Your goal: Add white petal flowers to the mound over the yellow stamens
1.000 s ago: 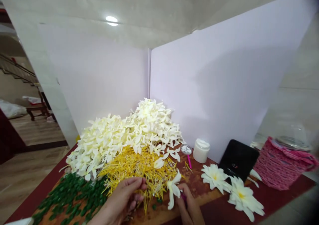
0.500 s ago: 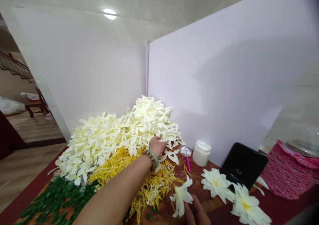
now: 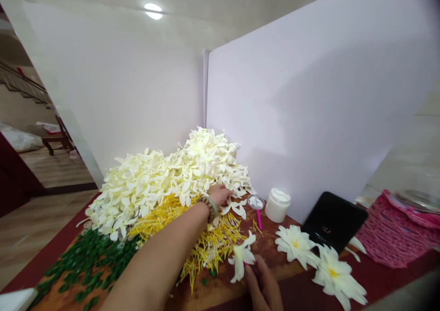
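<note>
My left hand (image 3: 220, 195), with a beaded bracelet on the wrist, reaches to the right lower edge of a heap of white artificial petals (image 3: 144, 182). Its fingertips are down among the petals, so their grip is hidden. Under that forearm lies a spread of yellow stamens (image 3: 220, 247). My right hand (image 3: 264, 283) is closed near the table's front edge. Between thumb and fingers it pinches a partly built white flower (image 3: 241, 257), its petals pointing up and left. A loose petal piece (image 3: 237, 207) lies just below my left hand.
Right of the heap are a small dish (image 3: 255, 202) of white paste with a pink handle, and a white jar (image 3: 277, 205). Two full white flowers (image 3: 296, 246) lie near a black device (image 3: 335, 221) and a pink bag (image 3: 395, 233). Green pieces (image 3: 85, 260) cover the left; white panels (image 3: 302, 118) stand behind.
My left hand has shifted slightly right along the petals' edge. My right hand still holds the flower. The view has moved a little, and a white corner now shows at lower left.
</note>
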Demonstrator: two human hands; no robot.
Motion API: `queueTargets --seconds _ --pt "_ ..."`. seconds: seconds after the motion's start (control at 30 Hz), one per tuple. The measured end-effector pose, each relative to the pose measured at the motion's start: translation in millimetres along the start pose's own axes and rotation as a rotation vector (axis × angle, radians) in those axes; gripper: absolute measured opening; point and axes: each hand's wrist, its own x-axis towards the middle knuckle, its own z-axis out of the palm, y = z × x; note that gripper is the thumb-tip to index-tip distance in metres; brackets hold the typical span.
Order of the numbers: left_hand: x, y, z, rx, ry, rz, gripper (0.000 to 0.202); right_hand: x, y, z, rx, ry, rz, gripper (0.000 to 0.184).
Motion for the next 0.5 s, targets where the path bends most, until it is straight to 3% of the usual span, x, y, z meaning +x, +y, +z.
queueTargets --seconds 0.1,0.2,0.3,0.5 --pt "3.7 1.0 15.3 0.086 -0.004 -0.035 0.025 -3.2 0.6 -6.2 -0.013 0.045 0.047 0.022" --pt "-3.9 3.2 13.6 0.147 -0.009 -0.034 0.023 -3.8 1.9 -12.2 0.021 0.012 0.086 0.028" --pt "-27.0 9.6 -11.7 0.188 -0.015 0.007 0.018 -2.8 -1.6 -14.3 0.087 -0.01 0.075 0.026" --pt "-98.0 7.3 -85.3 0.243 0.041 0.082 0.035 -3.4 -11.3 -14.3 0.15 -0.108 0.039 0.023"
